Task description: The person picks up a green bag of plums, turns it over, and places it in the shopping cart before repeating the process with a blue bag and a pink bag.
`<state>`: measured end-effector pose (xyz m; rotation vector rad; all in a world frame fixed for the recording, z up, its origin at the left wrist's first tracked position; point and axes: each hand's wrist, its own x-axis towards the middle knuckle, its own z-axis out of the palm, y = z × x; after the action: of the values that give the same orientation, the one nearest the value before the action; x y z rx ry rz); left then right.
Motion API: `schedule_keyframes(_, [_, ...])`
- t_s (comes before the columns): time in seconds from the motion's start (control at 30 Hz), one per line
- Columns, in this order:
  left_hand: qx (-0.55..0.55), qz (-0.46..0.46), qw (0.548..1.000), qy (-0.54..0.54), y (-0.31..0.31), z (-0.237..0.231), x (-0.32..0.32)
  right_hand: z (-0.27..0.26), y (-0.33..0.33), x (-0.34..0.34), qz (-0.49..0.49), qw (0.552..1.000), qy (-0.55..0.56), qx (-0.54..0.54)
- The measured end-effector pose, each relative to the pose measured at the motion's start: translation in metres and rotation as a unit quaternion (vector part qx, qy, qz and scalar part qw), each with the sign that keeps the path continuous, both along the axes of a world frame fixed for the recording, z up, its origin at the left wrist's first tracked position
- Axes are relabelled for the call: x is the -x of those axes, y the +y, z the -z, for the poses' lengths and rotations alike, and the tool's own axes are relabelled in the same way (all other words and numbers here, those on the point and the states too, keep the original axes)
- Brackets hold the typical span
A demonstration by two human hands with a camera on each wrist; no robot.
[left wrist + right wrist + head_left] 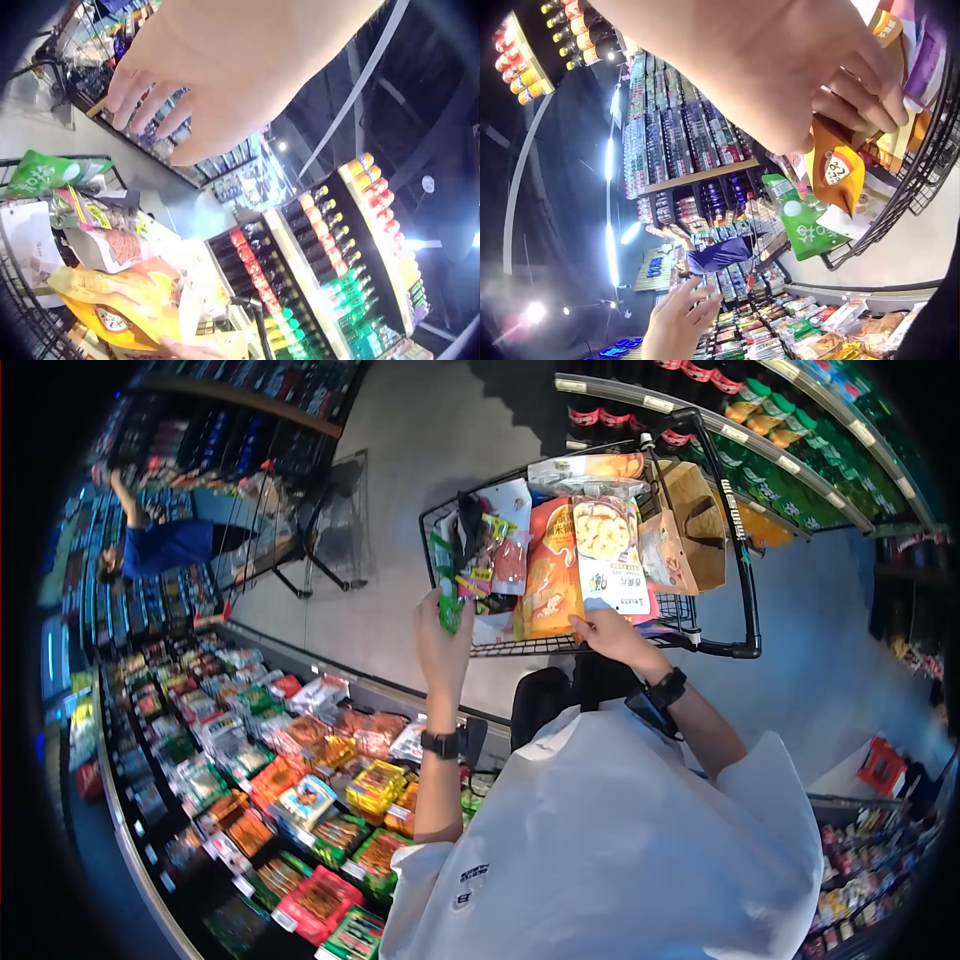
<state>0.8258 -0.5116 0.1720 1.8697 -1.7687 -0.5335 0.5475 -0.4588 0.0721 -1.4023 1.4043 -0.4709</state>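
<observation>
A black wire shopping cart (755,600) holds packaged goods. My right hand (612,637) pinches the near edge of an orange food package (548,575); in the right wrist view, the fingers of my right hand (855,90) curl at the orange package (832,169). Beside it lies a white package with a bowl picture (605,540). At the cart's left side my left hand (443,645) is near a green bag (445,585). Seen from the left wrist, the left hand (202,82) has loosely bent, spread fingers and nothing in them, apart from the green bag (56,172).
A brown paper bag (700,510) stands in the cart's far right part. Packaged snacks (310,800) fill a low display at left and below. Bottle shelves (800,470) rise at upper right. A person in blue (165,550) is by another cart at upper left.
</observation>
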Motion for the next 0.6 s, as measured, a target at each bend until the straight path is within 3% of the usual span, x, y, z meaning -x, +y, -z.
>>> schedule_keyframes(0.07, [-0.032,0.049,0.998,-0.012,-0.033,0.022,0.014,-0.020,0.002,-0.005,0.018,0.998,0.050,0.041])
schedule_keyframes(0.17, [-0.013,0.109,0.991,-0.071,-0.069,0.064,0.032,-0.050,0.006,-0.004,0.041,0.999,0.018,0.031])
schedule_keyframes(0.2, [-0.098,0.084,0.985,-0.111,-0.078,0.058,0.044,-0.052,0.010,-0.005,0.020,0.998,0.054,0.040])
schedule_keyframes(0.3, [-0.112,0.077,0.985,-0.108,-0.100,0.072,0.059,-0.080,0.020,-0.017,0.077,0.989,0.067,0.102])
schedule_keyframes(0.37, [-0.147,0.116,0.975,-0.121,-0.108,0.085,0.054,-0.093,0.030,-0.029,0.160,0.974,0.076,0.142])
schedule_keyframes(0.47, [-0.186,0.135,0.972,-0.058,-0.117,0.105,0.042,-0.127,0.039,-0.041,0.242,0.951,0.119,0.152])
schedule_keyframes(0.6, [-0.227,0.143,0.959,-0.086,-0.121,0.109,0.045,-0.138,0.066,-0.036,0.385,0.890,0.175,0.171])
